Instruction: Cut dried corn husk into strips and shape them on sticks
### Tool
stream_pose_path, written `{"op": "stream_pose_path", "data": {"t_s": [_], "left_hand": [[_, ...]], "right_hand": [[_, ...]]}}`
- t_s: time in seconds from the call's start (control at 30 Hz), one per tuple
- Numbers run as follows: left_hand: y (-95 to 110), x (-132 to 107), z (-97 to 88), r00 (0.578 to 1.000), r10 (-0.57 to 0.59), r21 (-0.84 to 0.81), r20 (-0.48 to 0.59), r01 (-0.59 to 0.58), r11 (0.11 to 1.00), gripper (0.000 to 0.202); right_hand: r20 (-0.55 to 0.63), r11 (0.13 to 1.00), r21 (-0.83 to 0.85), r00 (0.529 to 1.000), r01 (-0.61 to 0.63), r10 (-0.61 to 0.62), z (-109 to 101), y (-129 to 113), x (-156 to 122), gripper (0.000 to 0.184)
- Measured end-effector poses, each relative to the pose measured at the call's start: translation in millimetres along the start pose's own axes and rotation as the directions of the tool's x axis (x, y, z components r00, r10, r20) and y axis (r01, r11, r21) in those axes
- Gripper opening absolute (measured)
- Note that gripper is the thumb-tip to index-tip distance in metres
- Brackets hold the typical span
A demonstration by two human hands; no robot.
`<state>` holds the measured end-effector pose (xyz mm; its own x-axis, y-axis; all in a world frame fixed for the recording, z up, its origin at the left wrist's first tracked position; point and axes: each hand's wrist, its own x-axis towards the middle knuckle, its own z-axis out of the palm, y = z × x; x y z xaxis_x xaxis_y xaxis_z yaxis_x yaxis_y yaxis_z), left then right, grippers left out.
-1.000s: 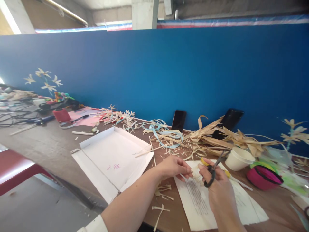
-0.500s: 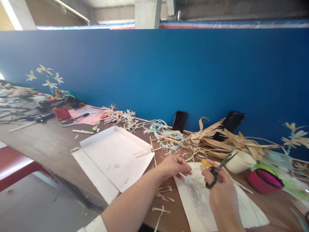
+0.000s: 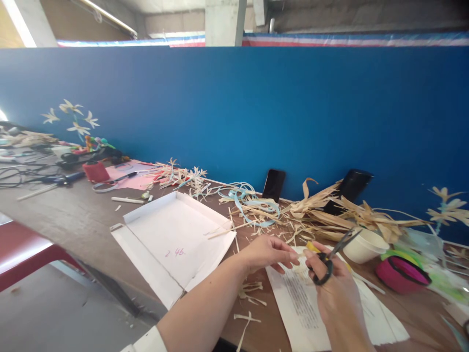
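My right hand (image 3: 335, 281) is closed around black-handled scissors (image 3: 324, 270), their blades pointing up and to the right, away from the fingertips. A small yellow piece (image 3: 312, 247) shows at its thumb and forefinger. Close beside it on the left, my left hand (image 3: 273, 253) has thumb and fingers pinched together. Something pale and tiny seems to be at those fingertips, too small to name. Under both hands lies a printed white paper (image 3: 300, 313), with pale scraps (image 3: 302, 271) on it, partly hidden by the fingers.
An open white box (image 3: 176, 239) sits left of my arm. Behind are blue ribbon (image 3: 240, 195), dried husks (image 3: 311, 205), a phone (image 3: 274, 185) and a blue partition (image 3: 234, 112). To the right stand a cream cup (image 3: 366, 246) and a pink round container (image 3: 401, 275).
My left hand has moved slightly right, bringing its fingertips up to those of my right hand. The scissors stay in my right hand, nearly unmoved.
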<state>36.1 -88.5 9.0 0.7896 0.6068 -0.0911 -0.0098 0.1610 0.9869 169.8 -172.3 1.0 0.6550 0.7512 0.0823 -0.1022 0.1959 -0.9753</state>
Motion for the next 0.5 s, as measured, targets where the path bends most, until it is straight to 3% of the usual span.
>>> {"op": "stream_pose_path", "data": {"t_s": [0.1,0.27,0.5], "left_hand": [[-0.9,0.7,-0.1,1.0,0.004,0.019,-0.016,-0.003,1.0,0.04],[-2.3,3.9,-0.1,0.99,0.053,0.004,-0.131,-0.053,0.999,0.033],[0.9,4.4,0.6,0.971,0.089,-0.056,-0.222,-0.104,0.993,0.029]], "right_hand": [[-0.005,1.0,0.008,1.0,-0.004,0.004,1.7,-0.4,0.0,0.049],[-0.009,1.0,-0.016,1.0,-0.013,0.013,-0.6,3.2,0.6,0.051],[0.08,0.981,-0.194,0.997,0.001,0.015,-2.8,9.8,-1.1,0.05]]}}
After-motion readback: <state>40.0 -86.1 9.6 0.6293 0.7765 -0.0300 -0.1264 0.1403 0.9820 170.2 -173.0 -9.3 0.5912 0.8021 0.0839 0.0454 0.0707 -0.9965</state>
